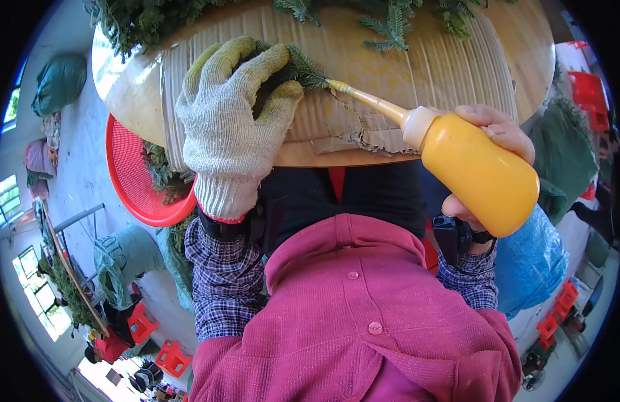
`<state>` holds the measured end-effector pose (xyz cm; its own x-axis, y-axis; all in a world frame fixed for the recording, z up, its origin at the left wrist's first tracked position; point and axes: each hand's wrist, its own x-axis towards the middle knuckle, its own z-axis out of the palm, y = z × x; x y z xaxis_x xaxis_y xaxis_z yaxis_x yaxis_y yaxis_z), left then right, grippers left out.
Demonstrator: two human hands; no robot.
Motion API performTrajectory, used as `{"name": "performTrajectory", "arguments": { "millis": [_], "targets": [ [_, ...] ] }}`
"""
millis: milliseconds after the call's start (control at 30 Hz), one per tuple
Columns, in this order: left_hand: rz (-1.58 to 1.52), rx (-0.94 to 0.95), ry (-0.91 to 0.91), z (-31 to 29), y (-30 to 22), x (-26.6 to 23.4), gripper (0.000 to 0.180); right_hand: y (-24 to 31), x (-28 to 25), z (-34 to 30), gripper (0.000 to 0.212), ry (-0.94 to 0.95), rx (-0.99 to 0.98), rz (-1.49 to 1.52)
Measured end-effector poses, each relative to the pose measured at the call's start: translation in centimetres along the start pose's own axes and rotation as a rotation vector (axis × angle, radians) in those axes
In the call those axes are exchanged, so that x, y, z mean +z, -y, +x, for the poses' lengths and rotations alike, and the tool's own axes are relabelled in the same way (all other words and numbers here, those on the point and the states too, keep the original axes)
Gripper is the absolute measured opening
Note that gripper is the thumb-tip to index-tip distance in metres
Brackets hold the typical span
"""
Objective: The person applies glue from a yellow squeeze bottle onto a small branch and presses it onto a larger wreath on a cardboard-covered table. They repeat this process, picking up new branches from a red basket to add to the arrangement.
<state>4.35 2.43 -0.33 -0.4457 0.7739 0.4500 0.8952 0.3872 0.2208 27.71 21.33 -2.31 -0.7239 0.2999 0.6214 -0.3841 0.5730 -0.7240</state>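
My left hand [233,120], in a white knitted glove with yellow-stained fingertips, is closed on a small green fir sprig [306,69] above the table. The sprig's needled end sticks out to the right between thumb and forefinger; the rest is hidden by the glove. My bare right hand [492,130] grips a squeeze bottle [481,173] of orange-yellow stuff, its fingers partly behind the bottle. The bottle is tilted, and its long tapered nozzle [367,100] points left, with the tip at the end of the sprig.
Cardboard [451,63], torn along its near edge, covers part of the round wooden table [534,50]. Fir branches [394,27] lie along the far side. A red plastic basket [127,157] with greenery stands at the left below the table edge. A blue plastic bag [534,261] is at the right.
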Motion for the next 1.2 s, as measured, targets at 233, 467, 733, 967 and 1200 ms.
{"name": "performTrajectory", "arguments": {
  "millis": [233,467,733,967,1200],
  "targets": [
    [0.014,-0.001,0.01,0.1,0.1,0.1,0.038,0.3,-0.5,-0.4,0.085,0.029,0.014,0.029],
    [-0.01,0.021,-0.064,0.2,0.3,0.5,0.038,0.2,-0.7,-0.8,0.085,0.008,0.017,0.084],
    [0.04,0.047,-0.063,0.2,0.5,0.8,0.04,0.3,-1.0,-1.6,0.087,-0.002,0.073,0.06],
    [-0.077,0.066,0.019,1.4,0.7,-0.1,0.047,0.6,-1.9,-1.8,0.087,0.017,0.05,0.031],
    [-0.019,-0.024,0.045,0.0,2.2,-2.1,0.041,-0.3,-3.4,-2.9,0.09,-0.033,0.033,0.091]
  ]
}}
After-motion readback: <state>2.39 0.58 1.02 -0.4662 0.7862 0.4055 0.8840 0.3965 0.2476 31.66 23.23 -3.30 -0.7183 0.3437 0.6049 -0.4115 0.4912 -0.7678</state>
